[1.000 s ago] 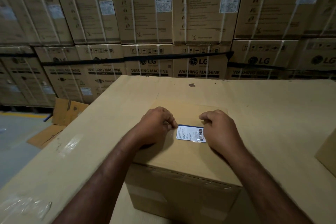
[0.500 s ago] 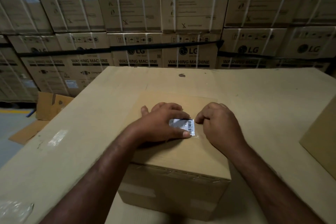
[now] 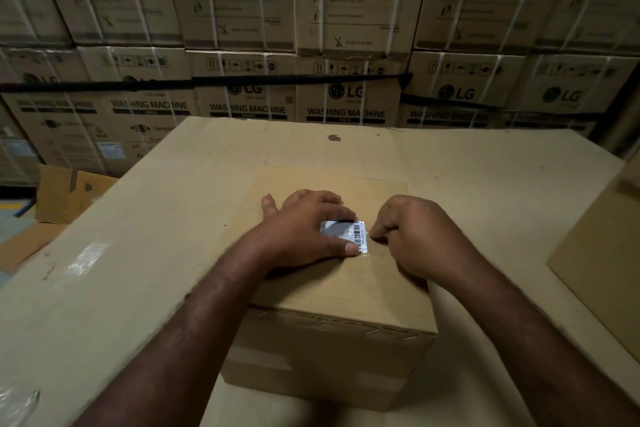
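Two hands worked on one label (image 3: 347, 235) – a small white rectangle with a single barcode, glossy as if under clear film. It lay flat on top of the one small box (image 3: 332, 291), a square-edged carton of matte brown cardboard. The label's long axis ran crosswise, from under the left hand (image 3: 304, 236) toward the right hand (image 3: 415, 236), with the barcode end nearest the right fingertips. The left fingers lay straight and close together over the label's far edge, and the thumb pressed its near corner. The right fingers were curled in and bunched, with the index tip touching down just beside the label's barcode end – no grasp showed. Beyond both sets of fingertips stretched the pale cardboard-covered table (image 3: 156, 218), then a wall of strapped washing-machine cartons (image 3: 346, 104).
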`<action>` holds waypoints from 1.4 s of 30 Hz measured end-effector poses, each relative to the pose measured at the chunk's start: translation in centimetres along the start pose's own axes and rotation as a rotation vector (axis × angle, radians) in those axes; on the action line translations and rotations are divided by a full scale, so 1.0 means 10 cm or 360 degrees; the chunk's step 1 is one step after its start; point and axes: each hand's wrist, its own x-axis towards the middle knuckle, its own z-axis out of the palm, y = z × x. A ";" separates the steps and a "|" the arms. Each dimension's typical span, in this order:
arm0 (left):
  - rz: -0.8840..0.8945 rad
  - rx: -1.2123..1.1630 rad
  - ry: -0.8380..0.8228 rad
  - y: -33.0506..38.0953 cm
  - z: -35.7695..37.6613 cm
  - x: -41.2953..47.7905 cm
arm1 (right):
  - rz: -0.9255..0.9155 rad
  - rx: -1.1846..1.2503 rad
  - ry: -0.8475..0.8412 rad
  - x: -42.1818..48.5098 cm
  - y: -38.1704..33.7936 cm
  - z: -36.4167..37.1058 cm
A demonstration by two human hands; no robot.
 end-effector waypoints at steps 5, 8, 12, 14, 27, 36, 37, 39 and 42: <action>0.0005 0.0090 -0.0051 0.03 -0.03 -0.01 | 0.0158 0.0049 0.0161 -0.47 -0.15 -0.03; -0.0033 0.0282 -0.0100 0.10 -0.04 -0.08 | 0.0218 -0.0329 -0.0067 -0.61 -0.23 0.00; -0.0079 0.0581 -0.0189 0.24 -0.10 -0.21 | 0.0442 -0.0564 -0.0429 -0.38 -0.07 -0.08; -0.0043 0.0539 -0.0170 0.31 -0.20 -0.29 | 0.0531 -0.0633 -0.0464 -0.21 0.09 -0.15; -0.0470 0.0391 0.0041 -0.17 -0.28 0.03 | 0.0583 -0.0384 -0.0096 -0.31 0.14 0.22; -0.0487 0.0788 -0.0450 0.66 -0.49 -0.87 | 0.0117 -0.0260 -0.0270 0.07 0.39 0.05; -0.0466 0.0776 -0.0410 0.62 -0.53 -0.83 | 0.0075 -0.0248 -0.0185 0.07 0.35 0.08; -0.0387 0.0712 -0.0163 0.47 -0.57 -0.68 | 0.0092 -0.0130 -0.0026 0.02 0.31 0.12; -0.0153 0.0484 0.0198 0.27 -0.48 -0.29 | 0.0142 0.0052 0.0125 -0.03 0.30 0.11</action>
